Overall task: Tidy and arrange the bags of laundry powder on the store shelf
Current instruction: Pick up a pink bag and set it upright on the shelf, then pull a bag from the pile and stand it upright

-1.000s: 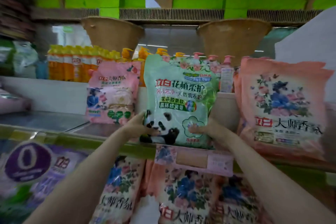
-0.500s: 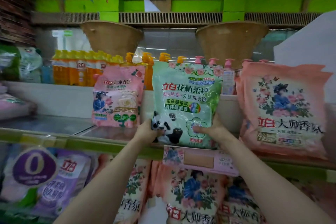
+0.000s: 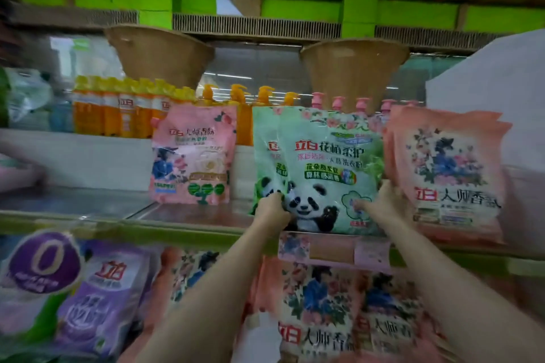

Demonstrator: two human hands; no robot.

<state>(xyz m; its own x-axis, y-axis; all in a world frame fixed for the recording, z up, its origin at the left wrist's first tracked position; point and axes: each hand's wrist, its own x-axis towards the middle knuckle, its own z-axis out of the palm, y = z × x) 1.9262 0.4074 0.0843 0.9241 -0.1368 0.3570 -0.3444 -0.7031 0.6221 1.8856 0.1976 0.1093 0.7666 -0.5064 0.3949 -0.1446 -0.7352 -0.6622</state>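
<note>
You hold the green panda bag [image 3: 317, 171] upright by its two lower corners. This keeps the printed face turned toward the aisle and lets the powder settle into the base, so the bag should stand unaided once seated.

Your left hand [image 3: 272, 211] grips the lower left corner. Its fingers are curled round the bag's edge, and the film is creased beside them, next to the panda print. Your right hand [image 3: 383, 203] holds the lower right edge. Its thumb lies across the front face; the remaining fingers pass behind the bag and cannot be seen.

The bag's bottom edge sits at the front lip of the shelf [image 3: 188, 216], directly above the pink price label [image 3: 333, 250]. Whether its weight is fully on the shelf cannot be determined.

The bag stands between the small pink bag [image 3: 193, 156] on its left, with a clear gap, and the stack of large pink bags [image 3: 448, 174] on its right, which it touches or nearly touches. Orange pump bottles [image 3: 124, 109] line the ledge behind.

More floral bags [image 3: 321, 309] fill the shelf below.
</note>
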